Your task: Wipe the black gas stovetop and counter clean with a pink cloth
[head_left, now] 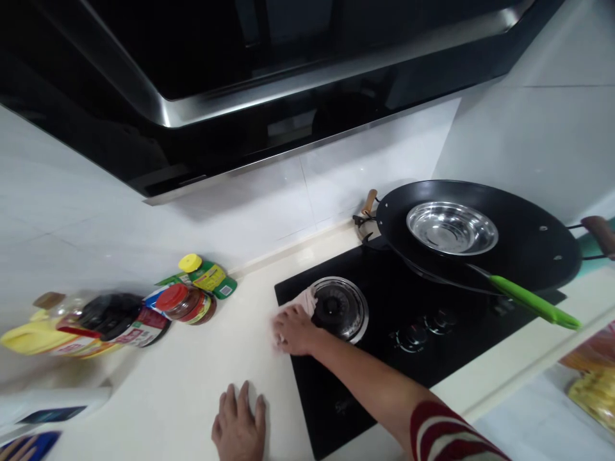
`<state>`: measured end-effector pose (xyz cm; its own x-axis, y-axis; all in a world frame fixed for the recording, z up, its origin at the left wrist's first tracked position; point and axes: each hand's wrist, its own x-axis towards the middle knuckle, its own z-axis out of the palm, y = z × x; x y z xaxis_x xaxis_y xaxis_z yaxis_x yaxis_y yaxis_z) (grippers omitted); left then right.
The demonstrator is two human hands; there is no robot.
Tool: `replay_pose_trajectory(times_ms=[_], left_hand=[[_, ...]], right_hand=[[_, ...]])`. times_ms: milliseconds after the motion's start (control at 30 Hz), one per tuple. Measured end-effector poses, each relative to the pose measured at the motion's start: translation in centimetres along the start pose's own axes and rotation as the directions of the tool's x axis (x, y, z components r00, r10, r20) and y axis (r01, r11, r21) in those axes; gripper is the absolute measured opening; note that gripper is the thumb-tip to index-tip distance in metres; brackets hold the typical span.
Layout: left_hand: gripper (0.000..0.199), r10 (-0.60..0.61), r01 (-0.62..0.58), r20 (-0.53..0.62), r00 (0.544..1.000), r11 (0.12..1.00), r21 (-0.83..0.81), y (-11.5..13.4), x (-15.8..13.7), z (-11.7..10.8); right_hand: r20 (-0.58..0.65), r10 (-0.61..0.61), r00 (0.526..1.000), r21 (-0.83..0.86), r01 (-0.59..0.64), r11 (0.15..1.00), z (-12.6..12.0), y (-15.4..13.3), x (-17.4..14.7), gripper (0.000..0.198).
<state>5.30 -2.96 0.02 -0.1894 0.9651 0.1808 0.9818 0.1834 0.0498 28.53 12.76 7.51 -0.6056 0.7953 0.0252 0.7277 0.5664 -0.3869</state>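
Head view: right hand [296, 331] holds cloth [307, 299]; left hand [241, 426] on counter [187, 378].

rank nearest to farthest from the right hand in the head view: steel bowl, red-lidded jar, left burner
1. Left burner, just right of the right hand
2. Red-lidded jar, left, on the counter
3. Steel bowl, right, in the wok
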Motion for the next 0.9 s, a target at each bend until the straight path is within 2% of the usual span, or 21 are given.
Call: replay_pose_trajectory(times_ms=[100, 233, 333, 433, 567, 667, 767, 900], left_hand=[[0.060, 0.016, -0.016, -0.024, 1.000, 1.000, -0.009, 0.3, 0.0, -0.3], [0.061, -0.019, 0.019, 0.005, 1.000, 0.999, -0.042, 0.7, 0.3, -0.8], [0.063, -0.027, 0.030, 0.053, 0.998, 0.998, -0.050, 1.3, 0.4, -1.6], [0.065, -0.025, 0.029, 0.075, 0.997, 0.998, -0.054, 1.7, 0.4, -2.1], [0.064, -0.046, 0.050, 0.054, 0.998, 0.995, -0.082, 1.2, 0.3, -1.7], [0.064, -0.062, 0.065, 0.033, 0.998, 0.993, -0.102, 0.4, 0.6, -0.8], [0.066, -0.030, 0.034, 0.037, 0.999, 0.995, -0.091, 0.1, 0.8, -0.6], [0.068, 0.014, -0.009, 0.069, 0.997, 0.998, -0.067, 0.3, 0.8, -1.2]], right_hand=[[-0.066, -0.107, 0.992, -0.055, 0.103, 0.993, 2.9, -3.3, -5.6, 0.030], [-0.142, -0.084, 0.986, -0.056, 0.077, 0.995, 5.8, -6.0, -14.2, 0.025], [-0.089, -0.007, 0.996, 0.019, 0.009, 1.000, 6.1, -5.6, -19.4, 0.026], [-0.002, 0.111, 0.994, 0.086, -0.111, 0.990, 5.4, -2.9, -23.0, 0.050], [0.008, 0.279, 0.960, 0.063, -0.279, 0.958, 5.0, 1.3, -25.6, 0.081], [-0.004, 0.391, 0.920, 0.009, -0.391, 0.920, 5.5, 2.5, -25.9, 0.089], [-0.028, 0.403, 0.915, -0.029, -0.404, 0.914, 6.3, 0.9, -25.4, 0.078], [-0.018, 0.253, 0.967, 0.023, -0.253, 0.967, 7.1, -3.1, -24.1, 0.050]])
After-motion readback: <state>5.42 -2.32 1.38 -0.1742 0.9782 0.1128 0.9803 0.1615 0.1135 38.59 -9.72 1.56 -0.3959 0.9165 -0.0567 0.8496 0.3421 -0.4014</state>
